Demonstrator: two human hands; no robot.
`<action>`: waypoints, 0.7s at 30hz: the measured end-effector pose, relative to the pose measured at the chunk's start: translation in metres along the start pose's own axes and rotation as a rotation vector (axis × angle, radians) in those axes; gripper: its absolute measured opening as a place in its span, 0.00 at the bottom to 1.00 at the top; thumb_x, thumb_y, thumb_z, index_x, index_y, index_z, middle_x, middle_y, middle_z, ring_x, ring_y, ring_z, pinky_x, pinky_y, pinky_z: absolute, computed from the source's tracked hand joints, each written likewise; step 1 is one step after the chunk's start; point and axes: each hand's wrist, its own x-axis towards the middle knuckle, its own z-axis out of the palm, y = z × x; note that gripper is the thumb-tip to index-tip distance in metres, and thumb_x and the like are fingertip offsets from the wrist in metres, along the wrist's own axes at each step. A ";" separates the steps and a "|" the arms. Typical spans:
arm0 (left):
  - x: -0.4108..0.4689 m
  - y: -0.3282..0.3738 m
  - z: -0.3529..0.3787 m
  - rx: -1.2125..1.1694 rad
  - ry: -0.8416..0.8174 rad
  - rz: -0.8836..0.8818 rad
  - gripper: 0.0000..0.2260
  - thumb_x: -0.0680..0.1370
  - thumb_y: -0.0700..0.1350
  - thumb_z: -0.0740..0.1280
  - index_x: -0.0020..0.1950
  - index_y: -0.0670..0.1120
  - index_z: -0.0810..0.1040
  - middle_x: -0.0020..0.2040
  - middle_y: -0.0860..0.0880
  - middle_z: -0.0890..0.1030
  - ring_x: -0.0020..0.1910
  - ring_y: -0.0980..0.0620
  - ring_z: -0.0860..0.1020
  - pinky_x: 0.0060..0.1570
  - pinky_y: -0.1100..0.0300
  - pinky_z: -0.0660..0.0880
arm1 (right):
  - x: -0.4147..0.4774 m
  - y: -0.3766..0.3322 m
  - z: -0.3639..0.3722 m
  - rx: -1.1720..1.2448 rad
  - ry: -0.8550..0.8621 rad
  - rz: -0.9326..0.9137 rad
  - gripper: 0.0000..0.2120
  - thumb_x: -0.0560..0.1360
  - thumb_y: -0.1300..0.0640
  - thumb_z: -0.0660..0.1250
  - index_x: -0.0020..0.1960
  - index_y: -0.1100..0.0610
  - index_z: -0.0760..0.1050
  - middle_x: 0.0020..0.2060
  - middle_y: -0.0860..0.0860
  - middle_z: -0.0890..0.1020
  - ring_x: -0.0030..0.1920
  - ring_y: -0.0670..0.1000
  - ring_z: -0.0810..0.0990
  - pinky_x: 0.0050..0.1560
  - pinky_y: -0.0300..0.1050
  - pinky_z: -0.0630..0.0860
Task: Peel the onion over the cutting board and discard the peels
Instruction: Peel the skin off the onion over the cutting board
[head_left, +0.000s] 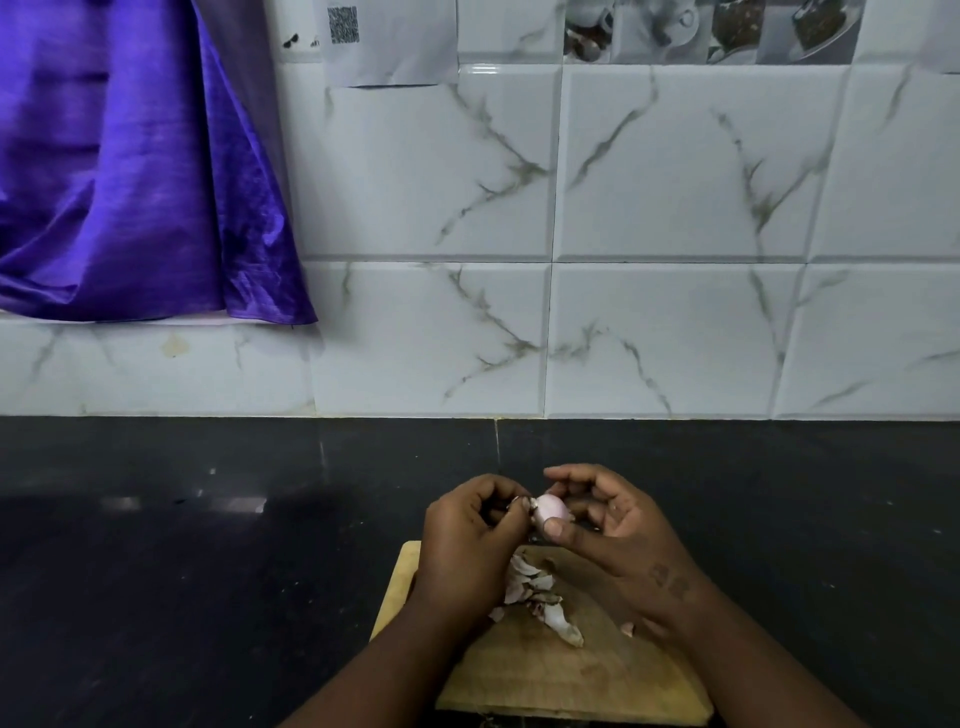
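Observation:
A small pale pink onion is held above the far end of a wooden cutting board. My right hand grips the onion, thumb under it and fingers curled over its top. My left hand pinches a bit of peel at the onion's left tip. A heap of pink and white peels lies on the board below the hands, with one small piece farther right. Both forearms cover parts of the board.
The board sits on a black stone counter that runs to a white marbled tile wall. A purple curtain hangs at the upper left over a ledge.

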 end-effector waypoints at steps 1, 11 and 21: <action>0.001 -0.001 0.000 -0.033 0.000 -0.023 0.09 0.81 0.37 0.71 0.45 0.49 0.87 0.40 0.48 0.88 0.40 0.49 0.87 0.41 0.55 0.84 | 0.000 0.001 0.000 0.004 -0.004 0.010 0.21 0.70 0.64 0.79 0.62 0.54 0.82 0.55 0.54 0.86 0.56 0.52 0.87 0.54 0.45 0.84; 0.002 -0.005 0.000 0.192 -0.047 0.140 0.11 0.81 0.38 0.73 0.55 0.54 0.89 0.48 0.58 0.89 0.51 0.60 0.86 0.52 0.53 0.85 | 0.003 0.003 -0.003 -0.109 0.028 0.038 0.16 0.71 0.61 0.80 0.58 0.54 0.85 0.53 0.51 0.89 0.55 0.51 0.88 0.58 0.51 0.85; -0.001 0.006 -0.003 0.457 -0.039 0.248 0.09 0.82 0.43 0.71 0.57 0.55 0.88 0.49 0.58 0.88 0.48 0.61 0.84 0.50 0.60 0.82 | 0.004 0.005 -0.003 -0.160 0.002 0.016 0.16 0.69 0.62 0.81 0.55 0.55 0.85 0.51 0.51 0.89 0.53 0.51 0.89 0.55 0.48 0.85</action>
